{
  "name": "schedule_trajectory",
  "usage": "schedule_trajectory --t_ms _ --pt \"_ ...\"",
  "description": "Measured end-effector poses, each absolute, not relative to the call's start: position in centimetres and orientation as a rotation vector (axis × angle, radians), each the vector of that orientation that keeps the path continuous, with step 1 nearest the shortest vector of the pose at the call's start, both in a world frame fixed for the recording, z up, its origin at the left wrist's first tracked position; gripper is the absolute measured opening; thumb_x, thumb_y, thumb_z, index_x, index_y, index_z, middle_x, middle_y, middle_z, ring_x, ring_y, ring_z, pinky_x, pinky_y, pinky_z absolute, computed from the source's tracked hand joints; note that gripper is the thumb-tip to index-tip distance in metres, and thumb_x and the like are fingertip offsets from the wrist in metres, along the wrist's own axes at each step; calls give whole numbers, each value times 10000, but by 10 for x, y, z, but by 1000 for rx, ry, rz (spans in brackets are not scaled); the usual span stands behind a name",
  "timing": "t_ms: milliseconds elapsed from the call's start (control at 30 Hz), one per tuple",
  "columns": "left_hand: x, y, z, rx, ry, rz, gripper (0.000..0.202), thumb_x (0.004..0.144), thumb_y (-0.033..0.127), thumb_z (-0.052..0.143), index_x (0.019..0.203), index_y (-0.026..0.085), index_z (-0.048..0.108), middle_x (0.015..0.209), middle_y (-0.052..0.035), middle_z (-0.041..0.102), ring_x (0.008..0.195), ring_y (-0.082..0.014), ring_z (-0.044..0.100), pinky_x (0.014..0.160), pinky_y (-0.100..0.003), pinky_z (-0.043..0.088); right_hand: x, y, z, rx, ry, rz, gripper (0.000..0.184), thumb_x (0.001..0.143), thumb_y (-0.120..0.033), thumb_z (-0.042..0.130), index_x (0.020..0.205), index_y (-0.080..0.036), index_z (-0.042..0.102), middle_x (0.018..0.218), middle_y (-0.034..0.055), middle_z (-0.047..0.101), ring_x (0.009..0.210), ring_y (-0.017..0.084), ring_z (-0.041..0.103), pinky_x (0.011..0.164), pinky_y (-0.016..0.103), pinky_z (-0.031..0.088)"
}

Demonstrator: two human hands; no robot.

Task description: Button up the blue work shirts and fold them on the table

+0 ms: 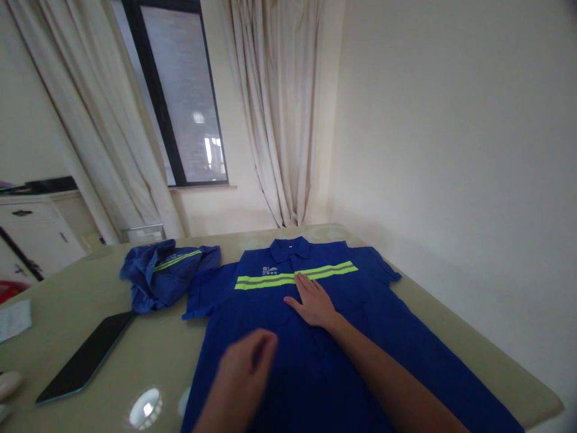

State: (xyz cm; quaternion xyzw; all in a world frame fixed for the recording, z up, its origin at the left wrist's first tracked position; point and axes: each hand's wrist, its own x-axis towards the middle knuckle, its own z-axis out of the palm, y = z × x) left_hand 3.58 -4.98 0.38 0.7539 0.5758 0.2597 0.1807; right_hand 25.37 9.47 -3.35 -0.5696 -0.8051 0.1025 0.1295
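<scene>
Item: one blue shirt (pixel 311 367), laid out on the worktop (pixel 157 343), its long axis running near to far, collar (pixel 291 248) at the far end, short sleeves out left and right, near end beyond our view.

Right hand (pixel 312 302): palm down on the chest, fingers extended and thumb spread, fingertips at the middle of the yellow stripe (pixel 265 281). The shirt lies directly beneath this grip; of our two hands, we count it nearer the collar.

Left hand (pixel 246 370): near and left of the right, over the lower front; fingers curled, blurred. We cannot tell whether this grip pinches cloth.

Adjacent: a second garment (pixel 164 276), bunched, beyond the left sleeve; a black slab (pixel 85 358), nearer.
</scene>
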Motion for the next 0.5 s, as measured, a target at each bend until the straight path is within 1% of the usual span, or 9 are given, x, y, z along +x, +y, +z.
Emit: schedule_trajectory --t_ms 33,100,133,167,233,300,333,400,500 --pt "6 -29 11 2009 1895 789 420 1010 420 352 1146 227 700 1061 -80 781 902 -238 733 797 -328 542 254 95 -33 -1654 -2344 301 984 941 -797 164 1614 -82 223 1679 121 187 1563 242 141 1260 408 96" --pt "-49 7 15 1839 2361 833 420 970 362 355 1145 149 672 1174 -170 730 1059 -312 693 936 -403 498 253 95 -32 -1657 -2350 313 989 938 -799 158 1615 -79 220 1680 120 181 1565 244 134 1260 410 90" --pt "-72 22 11 1780 2501 782 447 951 383 372 1128 98 668 1195 -235 699 1135 -363 656 979 -449 473 253 95 -32 -1659 -2352 319 988 938 -798 154 1615 -80 218 1681 118 178 1565 245 130 1260 410 88" --pt "-90 34 5 1705 2583 712 476 923 434 409 1066 69 680 1171 -286 684 1177 -423 620 991 -506 456 253 95 -32 -1660 -2353 322 987 939 -797 151 1616 -83 217 1682 115 175 1566 245 126 1261 410 85" --pt "-114 53 -10 1502 2623 665 532 875 555 449 952 89 696 1195 -319 653 1253 -501 539 1001 -598 419 253 95 -33 -1653 -2353 326 983 939 -797 147 1618 -90 214 1684 108 173 1567 241 120 1262 409 82" --pt "-124 68 -21 1324 2497 825 483 773 595 572 856 135 691 1171 -289 665 1283 -532 498 1027 -643 378 253 95 -33 -1644 -2354 330 985 937 -802 151 1619 -94 210 1684 106 172 1566 237 123 1262 407 83" --pt "-126 75 -24 1249 2400 939 429 716 566 643 818 150 681 1124 -263 683 1269 -530 511 1039 -644 371 253 95 -33 -1640 -2355 332 989 935 -807 156 1619 -95 210 1683 107 170 1566 236 124 1261 407 83" --pt "-124 87 -25 1141 2208 1137 344 629 459 741 791 166 662 989 -198 716 1189 -489 585 1037 -608 404 253 95 -34 -1634 -2352 337 996 932 -813 166 1619 -92 210 1683 112 165 1566 237 126 1261 406 84" --pt "-117 101 -21 1042 2071 1301 356 607 354 797 866 155 656 860 -119 725 1015 -391 684 931 -525 520 253 94 -34 -1628 -2346 343 993 934 -810 180 1617 -89 217 1682 116 161 1565 243 128 1261 413 86"
